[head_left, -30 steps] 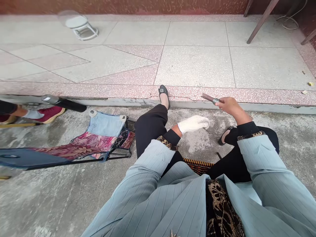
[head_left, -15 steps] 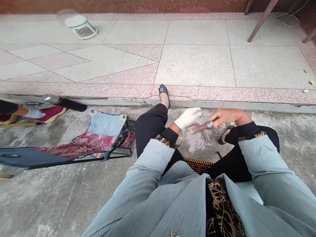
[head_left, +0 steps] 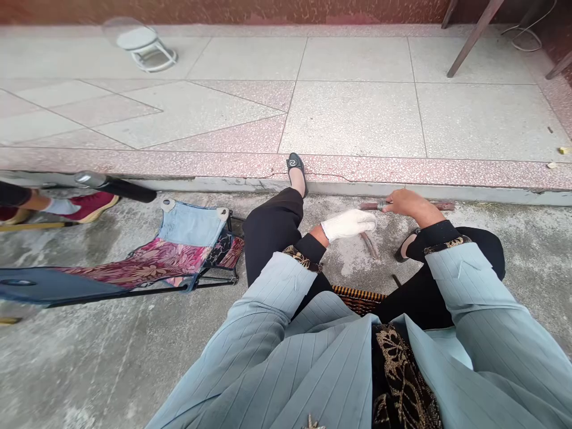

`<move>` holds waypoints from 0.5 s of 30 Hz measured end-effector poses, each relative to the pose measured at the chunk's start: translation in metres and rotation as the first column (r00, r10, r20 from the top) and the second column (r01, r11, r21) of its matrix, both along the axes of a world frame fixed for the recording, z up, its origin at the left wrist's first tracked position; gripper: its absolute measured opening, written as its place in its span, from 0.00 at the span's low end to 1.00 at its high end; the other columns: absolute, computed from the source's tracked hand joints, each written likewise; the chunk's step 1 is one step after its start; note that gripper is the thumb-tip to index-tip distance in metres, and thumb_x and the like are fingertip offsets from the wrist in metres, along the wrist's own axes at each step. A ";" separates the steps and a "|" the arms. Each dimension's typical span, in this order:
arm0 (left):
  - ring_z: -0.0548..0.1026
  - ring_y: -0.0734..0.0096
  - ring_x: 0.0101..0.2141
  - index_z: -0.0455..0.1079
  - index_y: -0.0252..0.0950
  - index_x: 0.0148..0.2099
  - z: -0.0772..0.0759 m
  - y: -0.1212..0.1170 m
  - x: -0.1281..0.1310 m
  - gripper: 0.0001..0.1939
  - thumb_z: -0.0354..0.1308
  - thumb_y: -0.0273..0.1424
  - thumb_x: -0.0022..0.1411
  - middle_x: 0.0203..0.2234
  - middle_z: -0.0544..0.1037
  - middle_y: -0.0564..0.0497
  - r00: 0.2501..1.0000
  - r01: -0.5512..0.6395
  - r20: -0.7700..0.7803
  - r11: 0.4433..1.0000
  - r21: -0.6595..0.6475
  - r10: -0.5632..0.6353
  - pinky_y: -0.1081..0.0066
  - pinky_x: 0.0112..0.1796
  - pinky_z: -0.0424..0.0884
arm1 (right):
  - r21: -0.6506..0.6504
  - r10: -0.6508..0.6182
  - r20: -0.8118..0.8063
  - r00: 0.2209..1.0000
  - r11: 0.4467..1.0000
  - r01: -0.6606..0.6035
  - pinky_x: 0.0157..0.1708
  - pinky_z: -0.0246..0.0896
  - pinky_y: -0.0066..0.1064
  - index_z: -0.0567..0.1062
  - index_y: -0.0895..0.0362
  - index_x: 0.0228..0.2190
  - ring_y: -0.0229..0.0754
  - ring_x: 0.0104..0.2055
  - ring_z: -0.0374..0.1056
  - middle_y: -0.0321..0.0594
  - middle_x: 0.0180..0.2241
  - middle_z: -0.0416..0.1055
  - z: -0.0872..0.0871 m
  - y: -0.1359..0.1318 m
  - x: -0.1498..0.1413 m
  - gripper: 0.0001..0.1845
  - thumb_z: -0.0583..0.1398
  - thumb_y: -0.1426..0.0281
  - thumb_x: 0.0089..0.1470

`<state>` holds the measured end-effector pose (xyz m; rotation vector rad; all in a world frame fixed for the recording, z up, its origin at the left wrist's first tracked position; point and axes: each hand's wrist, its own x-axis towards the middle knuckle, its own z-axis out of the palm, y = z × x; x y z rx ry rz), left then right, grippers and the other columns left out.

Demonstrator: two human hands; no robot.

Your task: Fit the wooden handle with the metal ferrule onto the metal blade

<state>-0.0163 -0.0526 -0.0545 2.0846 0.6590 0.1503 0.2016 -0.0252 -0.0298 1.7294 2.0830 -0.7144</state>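
Observation:
My right hand is bare and closed around a reddish-brown stick. The stick lies nearly level, poking out on both sides of the hand, with a grey band wound round it by the fingers. Just left of and below that stick, my left hand wears a white knitted glove. Its fingers are curled together, and whatever they may hold is hidden. Under the gloved fingertips a thin brown piece, like a stick or tool, shows against the pale patch of concrete.
A woven seat edge shows between my knees. To the left stands a folding fabric chair, with another person's red shoe and a black cylinder beyond. A raised tiled step runs ahead, bearing a white stool.
My right hand has lifted slightly forward, and its stick has swung from slanting down-left to nearly level. My gloved left hand has shifted a little right and closer to me.

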 end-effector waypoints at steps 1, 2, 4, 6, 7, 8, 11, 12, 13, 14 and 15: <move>0.71 0.71 0.33 0.73 0.33 0.38 0.001 0.001 -0.001 0.17 0.47 0.38 0.67 0.31 0.75 0.51 1.000 -0.018 -0.013 1.000 0.010 0.019 0.75 0.37 0.63 | -0.091 0.042 0.017 0.999 0.995 -0.041 0.34 0.58 0.33 0.81 0.58 0.34 0.49 0.38 0.72 0.49 0.35 0.78 0.001 -0.002 -0.001 0.14 0.62 0.60 0.56; 0.71 0.71 0.33 0.73 0.33 0.38 0.002 0.002 -0.003 0.17 0.48 0.38 0.67 0.31 0.75 0.51 0.999 -0.037 -0.024 0.999 0.023 0.038 0.75 0.37 0.63 | -0.190 0.075 0.005 0.997 0.979 -0.073 0.32 0.57 0.33 0.81 0.58 0.31 0.46 0.34 0.72 0.46 0.31 0.77 0.001 -0.004 -0.001 0.13 0.63 0.60 0.55; 0.71 0.71 0.33 0.73 0.33 0.40 0.005 0.005 -0.006 0.17 0.48 0.38 0.67 0.31 0.76 0.50 0.996 -0.080 -0.032 0.996 0.050 0.081 0.75 0.37 0.63 | -0.379 0.100 -0.105 0.989 0.916 -0.133 0.30 0.56 0.32 0.79 0.57 0.25 0.41 0.27 0.68 0.40 0.23 0.73 0.004 -0.007 0.000 0.14 0.65 0.59 0.52; 0.71 0.70 0.34 0.74 0.33 0.40 0.007 0.007 -0.009 0.17 0.47 0.37 0.66 0.32 0.76 0.50 0.989 -0.141 -0.024 0.988 0.067 0.143 0.74 0.38 0.64 | -0.532 0.067 -0.287 0.955 0.818 -0.217 0.28 0.55 0.30 0.78 0.58 0.24 0.37 0.23 0.63 0.35 0.19 0.68 0.009 -0.010 0.003 0.16 0.66 0.57 0.48; 0.71 0.70 0.35 0.73 0.33 0.40 0.007 0.008 -0.010 0.17 0.48 0.37 0.66 0.32 0.76 0.50 0.984 -0.176 -0.014 0.982 0.071 0.177 0.73 0.39 0.65 | -0.580 0.040 -0.383 0.923 0.767 -0.274 0.27 0.55 0.30 0.78 0.58 0.26 0.36 0.22 0.61 0.34 0.19 0.68 0.014 -0.012 0.005 0.17 0.67 0.55 0.47; 0.72 0.69 0.35 0.73 0.32 0.40 0.006 0.009 -0.011 0.16 0.48 0.37 0.66 0.33 0.76 0.50 0.979 -0.205 0.000 0.976 0.070 0.206 0.73 0.40 0.65 | -0.595 0.008 -0.472 0.881 0.735 -0.326 0.27 0.55 0.29 0.79 0.59 0.28 0.35 0.23 0.61 0.33 0.20 0.68 0.020 -0.014 0.008 0.19 0.67 0.54 0.47; 0.72 0.70 0.35 0.73 0.32 0.41 0.001 0.011 -0.010 0.16 0.48 0.37 0.66 0.34 0.76 0.50 0.951 -0.299 0.089 0.954 0.015 0.297 0.72 0.39 0.66 | -0.437 -0.113 -0.691 0.714 0.852 -0.288 0.27 0.55 0.28 0.81 0.57 0.38 0.33 0.24 0.60 0.32 0.24 0.69 0.040 -0.017 0.017 0.24 0.67 0.52 0.47; 0.71 0.72 0.33 0.72 0.32 0.41 0.000 0.010 -0.009 0.16 0.47 0.37 0.67 0.33 0.76 0.50 0.940 -0.322 0.109 0.947 -0.022 0.322 0.73 0.38 0.66 | -0.336 -0.168 -0.758 0.631 0.929 -0.155 0.27 0.55 0.28 0.80 0.58 0.38 0.33 0.24 0.59 0.33 0.24 0.69 0.045 -0.018 0.021 0.24 0.66 0.51 0.47; 0.70 0.73 0.31 0.71 0.32 0.42 -0.001 0.010 -0.007 0.17 0.47 0.38 0.67 0.32 0.75 0.51 0.935 -0.330 0.115 0.942 -0.057 0.334 0.74 0.35 0.65 | -0.239 -0.207 -0.817 0.538 0.971 0.012 0.26 0.54 0.28 0.79 0.58 0.38 0.33 0.23 0.59 0.34 0.24 0.68 0.048 -0.017 0.024 0.25 0.66 0.50 0.48; 0.68 0.74 0.28 0.71 0.32 0.42 -0.001 0.008 -0.005 0.17 0.46 0.38 0.68 0.30 0.74 0.52 0.940 -0.317 0.105 0.945 -0.080 0.325 0.74 0.33 0.64 | -0.163 -0.232 -0.865 0.446 0.969 0.188 0.26 0.54 0.28 0.78 0.58 0.36 0.33 0.23 0.58 0.35 0.25 0.68 0.049 -0.016 0.026 0.26 0.65 0.48 0.49; 0.67 0.75 0.27 0.71 0.33 0.41 0.000 0.006 -0.003 0.17 0.46 0.38 0.68 0.28 0.73 0.53 0.955 -0.279 0.083 0.956 -0.087 0.286 0.75 0.32 0.63 | -0.113 -0.242 -0.896 0.371 0.935 0.336 0.25 0.55 0.28 0.76 0.58 0.34 0.33 0.23 0.58 0.36 0.25 0.68 0.048 -0.014 0.028 0.27 0.63 0.46 0.50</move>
